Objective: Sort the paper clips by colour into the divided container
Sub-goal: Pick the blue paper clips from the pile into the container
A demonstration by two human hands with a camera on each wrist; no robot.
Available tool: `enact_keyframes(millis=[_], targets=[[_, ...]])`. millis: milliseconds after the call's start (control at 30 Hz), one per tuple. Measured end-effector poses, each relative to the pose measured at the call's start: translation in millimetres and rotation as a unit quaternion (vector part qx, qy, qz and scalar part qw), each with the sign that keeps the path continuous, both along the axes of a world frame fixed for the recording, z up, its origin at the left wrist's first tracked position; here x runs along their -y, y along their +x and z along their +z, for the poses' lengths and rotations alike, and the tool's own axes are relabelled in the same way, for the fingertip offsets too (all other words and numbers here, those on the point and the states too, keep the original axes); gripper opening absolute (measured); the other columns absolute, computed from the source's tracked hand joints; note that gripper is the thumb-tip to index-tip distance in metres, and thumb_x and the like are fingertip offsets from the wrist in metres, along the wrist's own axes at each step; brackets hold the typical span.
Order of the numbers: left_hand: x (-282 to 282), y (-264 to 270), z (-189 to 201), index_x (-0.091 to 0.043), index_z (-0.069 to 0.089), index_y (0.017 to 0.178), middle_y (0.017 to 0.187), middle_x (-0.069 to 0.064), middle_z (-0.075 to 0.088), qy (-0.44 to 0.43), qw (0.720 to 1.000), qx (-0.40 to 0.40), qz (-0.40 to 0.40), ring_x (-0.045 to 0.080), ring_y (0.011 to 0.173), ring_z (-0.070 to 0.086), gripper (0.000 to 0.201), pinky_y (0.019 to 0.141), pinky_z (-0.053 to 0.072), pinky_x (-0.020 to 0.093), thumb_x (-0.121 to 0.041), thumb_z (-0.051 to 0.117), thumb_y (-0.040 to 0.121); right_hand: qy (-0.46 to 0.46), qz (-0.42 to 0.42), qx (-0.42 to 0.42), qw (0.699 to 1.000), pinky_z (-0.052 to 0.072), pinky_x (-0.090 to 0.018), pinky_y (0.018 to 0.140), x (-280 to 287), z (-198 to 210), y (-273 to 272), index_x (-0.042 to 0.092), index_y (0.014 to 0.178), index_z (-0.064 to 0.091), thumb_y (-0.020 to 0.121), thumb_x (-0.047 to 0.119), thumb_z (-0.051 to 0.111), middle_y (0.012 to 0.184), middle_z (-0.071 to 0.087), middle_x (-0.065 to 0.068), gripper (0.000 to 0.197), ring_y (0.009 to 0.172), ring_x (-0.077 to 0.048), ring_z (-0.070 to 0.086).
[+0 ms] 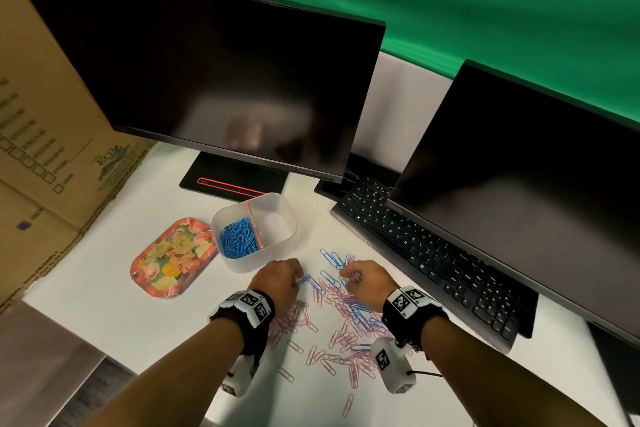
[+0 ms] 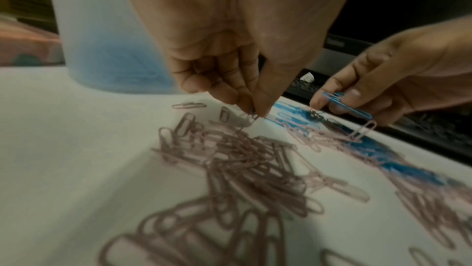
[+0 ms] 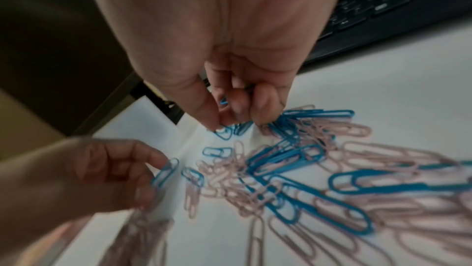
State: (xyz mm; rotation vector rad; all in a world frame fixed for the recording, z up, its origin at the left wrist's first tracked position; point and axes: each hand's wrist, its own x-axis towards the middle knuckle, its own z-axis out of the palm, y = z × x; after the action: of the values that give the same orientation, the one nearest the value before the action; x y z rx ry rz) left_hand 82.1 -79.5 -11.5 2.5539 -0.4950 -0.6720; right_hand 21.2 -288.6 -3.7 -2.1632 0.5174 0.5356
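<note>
Pink and blue paper clips (image 1: 343, 315) lie mixed in a loose heap on the white table. My left hand (image 1: 298, 279) pinches one blue clip (image 3: 164, 173) at the heap's far left edge. My right hand (image 1: 346, 274) grips a few blue clips (image 2: 344, 106) at the far right edge, and a pink clip (image 2: 362, 131) dangles from them. The translucent divided container (image 1: 277, 204) stands just beyond my left hand. Its left compartment holds several blue clips (image 1: 239, 236); the right compartment looks bare.
A floral tray (image 1: 173, 256) lies left of the container. A black keyboard (image 1: 433, 263) runs along the right, close to my right hand. Two dark monitors (image 1: 214, 80) stand behind, and cardboard boxes (image 1: 41, 149) wall the left. The table's edge is at lower left.
</note>
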Motion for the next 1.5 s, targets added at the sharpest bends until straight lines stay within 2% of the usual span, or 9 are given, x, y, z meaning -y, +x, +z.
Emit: enact_keyframes(millis=[167,367,633,867,1067,1167,1233,1333,1500], targets=[[1,2,5,-0.020,0.071,0.099,0.090,-0.001,0.066,-0.099,0.990,-0.083,0.053,0.017,0.084,0.060,0.026,0.074,0.043,0.020,-0.007,0.051,0.087,0.178,-0.084,-0.025,0.980,0.029,-0.016,0.046,3,8,4,0.012,0.086,0.068,0.092,0.003,0.051,0.070,0.052,0.000,0.020,0.047,-0.004,0.040],[2,3,13,-0.012,0.069,0.080,0.076,0.005,0.068,-0.247,0.927,-0.243,0.142,0.013,0.072,0.064,0.006,0.064,0.047,0.024,-0.011,0.066,0.086,0.266,-0.148,-0.013,0.953,0.024,-0.018,0.039,1,14,4,0.008,0.079,0.070,0.090,0.006,0.056,0.069,0.056,-0.001,0.017,0.049,-0.010,0.038],[0,7,14,-0.002,0.073,0.087,0.076,0.007,0.070,-0.290,0.905,-0.245,0.191,0.011,0.070,0.063,0.016,0.064,0.046,0.023,-0.018,0.068,0.085,0.282,-0.158,0.017,0.946,0.028,-0.021,0.042,-6,15,9,0.004,0.090,0.068,0.089,-0.006,0.049,0.064,0.056,-0.007,0.021,0.046,-0.012,0.042],[4,8,17,-0.008,0.066,0.089,0.060,0.006,0.066,-0.347,0.873,-0.258,0.223,0.019,0.055,0.058,0.017,0.062,0.048,0.028,0.007,0.059,0.085,0.355,-0.268,-0.031,0.895,0.033,-0.026,0.048,-15,20,18,0.006,0.077,0.055,0.086,0.003,0.045,0.062,0.048,-0.010,0.014,0.050,-0.024,0.049],[8,9,22,-0.001,0.058,0.079,0.063,0.012,0.045,-0.423,0.769,-0.362,0.315,0.025,0.055,0.050,0.028,0.053,0.044,0.028,0.010,0.033,0.080,0.218,-0.173,-0.049,0.959,0.028,-0.020,0.044,-20,11,29,0.013,0.077,0.058,0.088,0.012,0.055,0.066,0.052,-0.004,0.011,0.047,-0.015,0.042],[10,7,22,-0.006,0.050,0.069,0.064,0.010,0.045,-0.436,0.725,-0.401,0.351,0.022,0.053,0.043,0.021,0.054,0.035,0.028,0.003,0.032,0.076,0.016,-0.056,-0.007,0.998,0.043,-0.021,0.063,-23,7,28,0.020,0.084,0.066,0.086,0.017,0.058,0.087,0.066,0.000,0.010,0.074,-0.015,0.060],[12,7,19,-0.011,0.052,0.067,0.065,0.006,0.045,-0.386,0.787,-0.358,0.324,0.018,0.053,0.040,0.021,0.054,0.032,0.025,-0.001,0.039,0.080,-0.089,-0.002,0.003,0.996,0.045,-0.021,0.071,-27,6,26,0.021,0.092,0.067,0.086,0.018,0.057,0.099,0.068,-0.001,0.012,0.087,-0.019,0.062],[16,7,9,-0.019,0.064,0.082,0.070,-0.004,0.055,-0.164,0.966,-0.141,0.144,0.014,0.065,0.053,0.012,0.063,0.041,0.023,-0.009,0.058,0.084,-0.197,0.071,-0.018,0.978,0.046,-0.025,0.075,-33,5,23,0.023,0.102,0.063,0.089,0.022,0.053,0.107,0.065,-0.002,0.016,0.094,-0.024,0.062],[21,8,-5,-0.023,0.065,0.095,0.104,0.001,0.061,0.032,0.998,0.015,-0.051,0.023,0.094,0.060,0.010,0.082,0.050,0.032,-0.021,0.061,0.086,-0.259,0.114,-0.051,0.958,0.050,-0.031,0.083,-41,3,23,0.016,0.108,0.062,0.092,0.017,0.049,0.112,0.066,-0.009,0.021,0.103,-0.028,0.064]])
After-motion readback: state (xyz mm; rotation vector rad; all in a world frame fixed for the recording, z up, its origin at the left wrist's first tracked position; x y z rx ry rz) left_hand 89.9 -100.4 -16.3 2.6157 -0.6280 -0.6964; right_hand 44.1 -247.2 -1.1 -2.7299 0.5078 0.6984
